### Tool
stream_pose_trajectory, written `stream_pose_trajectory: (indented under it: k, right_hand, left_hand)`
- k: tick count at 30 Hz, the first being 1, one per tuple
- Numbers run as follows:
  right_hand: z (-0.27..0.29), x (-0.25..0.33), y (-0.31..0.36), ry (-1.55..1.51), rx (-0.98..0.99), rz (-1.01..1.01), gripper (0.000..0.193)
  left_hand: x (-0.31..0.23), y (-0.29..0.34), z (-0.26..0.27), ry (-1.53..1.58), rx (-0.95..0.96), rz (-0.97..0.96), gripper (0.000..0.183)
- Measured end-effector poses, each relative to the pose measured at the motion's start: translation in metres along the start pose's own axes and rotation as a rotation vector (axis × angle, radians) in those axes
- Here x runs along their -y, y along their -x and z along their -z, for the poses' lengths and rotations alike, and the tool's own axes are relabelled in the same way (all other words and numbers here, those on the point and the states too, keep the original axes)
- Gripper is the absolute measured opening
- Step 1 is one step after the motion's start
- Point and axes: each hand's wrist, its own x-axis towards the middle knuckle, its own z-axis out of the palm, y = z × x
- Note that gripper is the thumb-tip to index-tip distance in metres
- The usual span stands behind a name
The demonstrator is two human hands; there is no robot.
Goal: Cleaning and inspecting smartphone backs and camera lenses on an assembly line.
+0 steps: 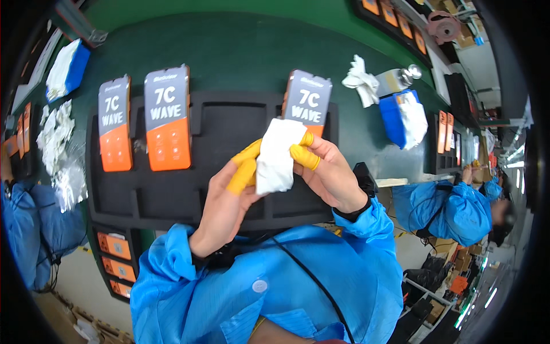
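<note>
Both my hands hold a folded white cloth [276, 156] above a black foam tray [172, 189]. My left hand [226, 198] pinches its lower left edge with yellow finger cots. My right hand [326, 172] grips its right side, also with yellow cots on the fingertips. Just behind the cloth a phone with a grey and orange screen label [309, 100] lies in the tray, partly hidden by the cloth. Two more such phones [167, 117] [114, 123] lie in the tray's left slots.
A metal bottle [395, 80] and a crumpled white wipe [361, 80] sit at the back right beside a blue box of wipes [404, 117]. Another blue box [69, 69] and loose wipes [54, 135] lie at left. Co-workers in blue sleeves sit on either side [458, 209].
</note>
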Motion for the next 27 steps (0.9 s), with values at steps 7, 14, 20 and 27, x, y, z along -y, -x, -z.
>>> stream_pose_trajectory:
  k: [7, 14, 20, 27]
  right_hand:
    - [0.088, 0.087, -0.033, 0.507, -0.63, 0.931, 0.019]
    - [0.171, 0.14, -0.037, 1.616, -1.011, 1.006, 0.02]
    - [0.174, 0.153, -0.038, 1.571, -1.003, 0.841, 0.023]
    - [0.157, 0.165, -0.043, 1.565, -1.029, 0.748, 0.02]
  left_hand:
    - [0.002, 0.012, -0.001, -1.293, 0.109, -0.752, 0.034]
    - [0.015, 0.012, 0.003, -1.765, 0.258, -0.642, 0.03]
    - [0.021, 0.008, 0.001, -1.847, 0.219, -0.623, 0.027]
    - [0.025, 0.011, 0.001, -1.957, 0.137, -0.6, 0.027]
